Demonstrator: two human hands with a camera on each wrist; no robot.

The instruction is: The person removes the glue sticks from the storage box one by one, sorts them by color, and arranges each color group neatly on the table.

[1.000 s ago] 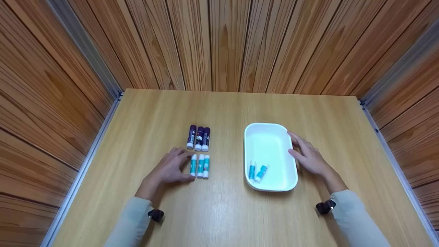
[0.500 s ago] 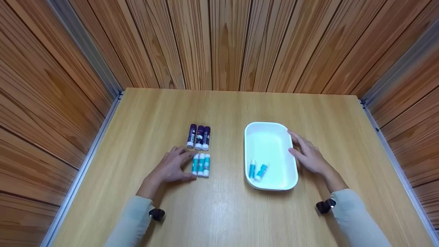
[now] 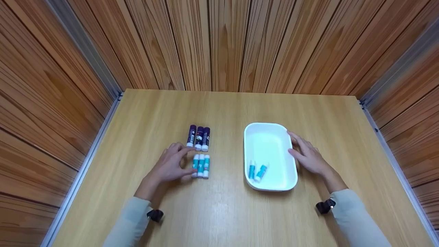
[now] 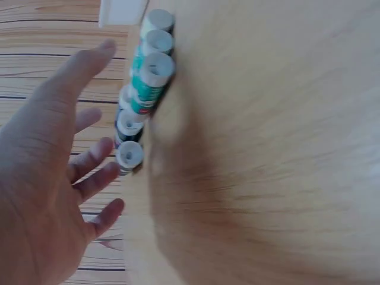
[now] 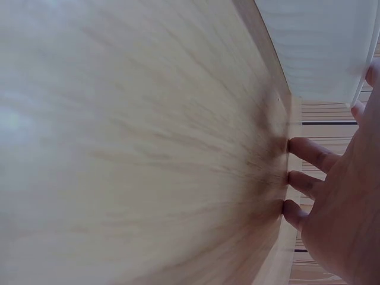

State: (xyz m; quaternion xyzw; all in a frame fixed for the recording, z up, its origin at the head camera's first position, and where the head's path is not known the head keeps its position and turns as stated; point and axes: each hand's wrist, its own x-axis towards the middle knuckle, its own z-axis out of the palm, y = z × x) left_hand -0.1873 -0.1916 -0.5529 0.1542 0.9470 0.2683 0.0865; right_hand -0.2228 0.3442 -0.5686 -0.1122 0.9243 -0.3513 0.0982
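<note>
My left hand (image 3: 170, 164) hovers at the left of a row of teal-and-white glue sticks (image 3: 201, 166), thumb and fingers spread. In the left wrist view a gap shows between this hand (image 4: 50, 154) and the teal glue sticks (image 4: 147, 89). Just beyond lies a row of dark purple glue sticks with white ends (image 3: 199, 138); the index fingertip is near them. My right hand (image 3: 308, 157) rests against the right side of a white plastic tub (image 3: 271, 137), thumb at its rim. Several of its fingertips (image 5: 295, 145) touch the tabletop.
Inside the tub, two teal glue sticks (image 3: 256, 172) lie at the near left. The wooden table (image 3: 219, 212) is enclosed by a plank-patterned back wall (image 3: 226, 44) and side walls with metal edge rails (image 3: 82, 168).
The leftmost teal glue stick has shifted right, up against the other two. My left fingers have since come away from it, the index fingertip moving up. The right hand and tub stay put.
</note>
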